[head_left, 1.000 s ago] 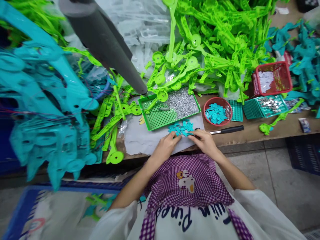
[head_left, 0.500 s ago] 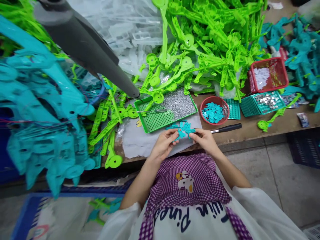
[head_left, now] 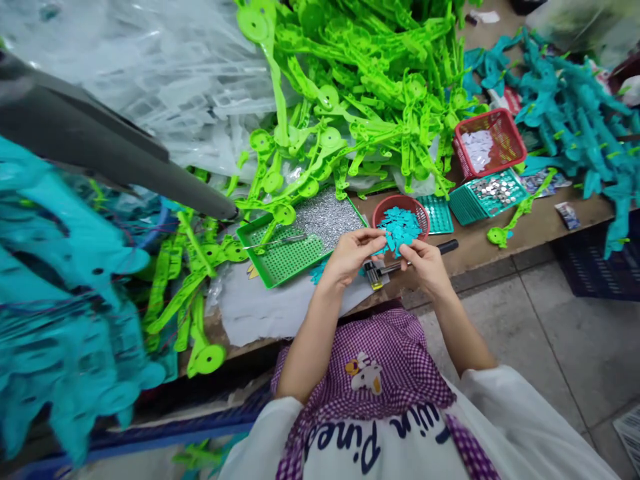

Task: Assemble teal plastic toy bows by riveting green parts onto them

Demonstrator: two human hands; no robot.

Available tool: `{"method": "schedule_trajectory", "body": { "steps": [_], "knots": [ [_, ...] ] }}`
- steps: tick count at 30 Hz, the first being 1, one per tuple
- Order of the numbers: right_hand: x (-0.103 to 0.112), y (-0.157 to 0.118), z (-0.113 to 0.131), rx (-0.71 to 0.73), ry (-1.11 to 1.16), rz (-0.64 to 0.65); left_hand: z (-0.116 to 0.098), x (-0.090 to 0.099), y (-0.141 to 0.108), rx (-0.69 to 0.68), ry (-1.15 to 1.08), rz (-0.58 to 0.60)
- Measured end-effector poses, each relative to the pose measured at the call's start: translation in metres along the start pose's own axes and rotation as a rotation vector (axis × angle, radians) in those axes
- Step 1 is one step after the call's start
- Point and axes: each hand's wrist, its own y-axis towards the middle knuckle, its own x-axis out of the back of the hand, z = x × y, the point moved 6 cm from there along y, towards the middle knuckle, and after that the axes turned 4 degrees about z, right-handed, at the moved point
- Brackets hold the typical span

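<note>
Both hands are at the near side of a round red basket (head_left: 427,217) heaped with small teal plastic pieces (head_left: 401,225). My left hand (head_left: 353,259) is closed, its thumb and fingers pinching a small teal piece. Opposite it, my right hand (head_left: 429,267) is also closed, with teal at its fingertips; fingers and heap overlap there, so the outline of what it holds is unclear. Below the hands lies a tool with a metal shaft and black handle (head_left: 447,246), with a yellow-tipped part (head_left: 374,277) near its left end. More teal pieces (head_left: 317,272) lie on the grey cloth (head_left: 270,310).
A green tray (head_left: 273,283) holds many tiny metal parts and a metal rod. Stacked teal trays (head_left: 470,207) with silver discs and a square red basket (head_left: 520,150) stand right. Bright green parts (head_left: 350,100) pile behind. A grey post (head_left: 115,140) slants in from the left.
Both hands have moved from above the teal pieces on the cloth to the round red basket on the right. The view has turned right, and the tool's yellow-tipped part now shows.
</note>
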Motion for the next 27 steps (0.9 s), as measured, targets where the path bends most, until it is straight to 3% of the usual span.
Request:
{"method": "schedule_trajectory", "body": {
  "steps": [5, 14, 27],
  "knots": [
    [0.011, 0.003, 0.003, 0.007, 0.036, -0.020, -0.007, -0.013, 0.015, 0.036, -0.021, 0.075],
    [0.020, 0.003, -0.005, -0.007, 0.049, -0.050, 0.007, 0.001, 0.032, 0.025, -0.029, 0.008],
    [0.032, 0.005, -0.006, 0.017, -0.037, -0.066, 0.006, -0.003, 0.038, 0.034, 0.109, 0.004]
  ]
}}
